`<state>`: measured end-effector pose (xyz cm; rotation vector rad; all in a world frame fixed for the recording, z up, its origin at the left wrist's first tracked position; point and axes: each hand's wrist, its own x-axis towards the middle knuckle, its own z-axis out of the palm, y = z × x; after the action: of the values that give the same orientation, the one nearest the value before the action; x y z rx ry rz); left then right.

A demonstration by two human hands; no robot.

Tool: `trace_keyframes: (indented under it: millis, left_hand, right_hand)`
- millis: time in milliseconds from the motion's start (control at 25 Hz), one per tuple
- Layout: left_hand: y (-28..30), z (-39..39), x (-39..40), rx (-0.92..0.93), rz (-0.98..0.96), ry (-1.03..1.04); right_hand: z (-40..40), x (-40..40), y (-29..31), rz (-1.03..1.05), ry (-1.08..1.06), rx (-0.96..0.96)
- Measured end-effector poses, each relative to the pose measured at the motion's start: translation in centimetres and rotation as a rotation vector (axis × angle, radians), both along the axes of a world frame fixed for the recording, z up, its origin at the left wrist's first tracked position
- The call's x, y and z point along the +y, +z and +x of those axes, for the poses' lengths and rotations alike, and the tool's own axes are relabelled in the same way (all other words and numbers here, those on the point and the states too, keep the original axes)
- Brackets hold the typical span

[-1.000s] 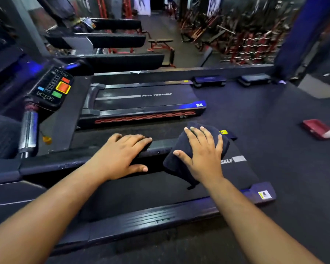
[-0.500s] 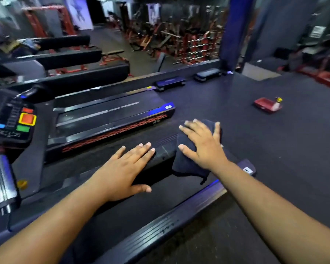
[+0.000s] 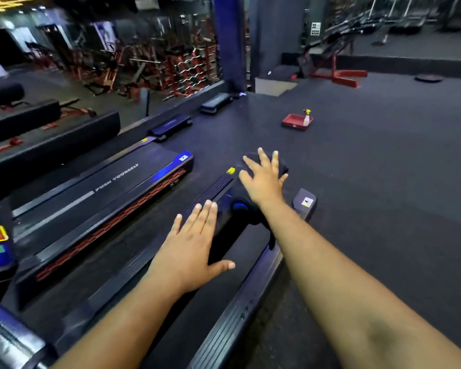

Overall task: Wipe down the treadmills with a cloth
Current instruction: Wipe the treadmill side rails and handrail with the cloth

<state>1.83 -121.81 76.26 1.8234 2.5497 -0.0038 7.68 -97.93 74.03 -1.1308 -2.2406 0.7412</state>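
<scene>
cloth pressed flat at the far end of the treadmill

the right hand lay spread, fingers straight, on a dark soft folded cloth, pressing it onto the far end of the near black treadmill deck. part of the cloth bunched and hung beneath the right wrist. the left hand rested flat, fingers straight and together, on the ribbed side rail just beside and nearer than the right. a second black treadmill with a red grille sat beyond the left hand. a red tray with a small spray bottle stood on the floor well beyond the right hand. the cloth looked light, limp and likely to slide or fold under an uneven push; a flat palm over its middle seemed best.
</scene>
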Motion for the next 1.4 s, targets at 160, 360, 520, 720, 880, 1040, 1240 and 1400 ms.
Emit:
trace_keyframes:
  millis: [160,360,520,720,880,1040,1240,1400]
  left_hand:
    - [-0.4,-0.4,0.6,-0.007,0.006,-0.012]
    - [0.0,-0.6,0.6,0.003,-0.068,-0.015]
    - [-0.1,-0.9,0.3,-0.107,-0.070,-0.037]
    - [0.3,-2.1,-0.1,-0.363,-0.005,-0.058]
    - [-0.3,-0.8,0.1,-0.007,-0.075,-0.082]
    - [-0.1,-1.2,0.3,-0.117,-0.053,-0.073]
    - [-0.1,-1.2,0.4,-0.101,-0.083,-0.077]
    - [0.0,-0.8,0.2,-0.084,-0.070,-0.066]
  right_hand:
    - [0.7,-8.0,-3.2,0.058,0.154,0.215]
    - [-1.5,-0.1,0.8,0.035,0.090,-0.107]
    - [-0.6,-5.7,-0.4,0.069,0.088,-0.008]
    - [1.3,-9.2,-4.4,-0.026,0.077,0.203]
    - [-0.9,-3.1,-3.1,-0.307,-0.162,0.447]
    - [-1.1,-12.9,-6.0,-0.455,-0.130,0.678]
    - [-1.5,-6.3,-6.2,-0.468,-0.236,0.701]
    - [-1.4,-6.6,-4.0,-0.472,-0.251,0.627]
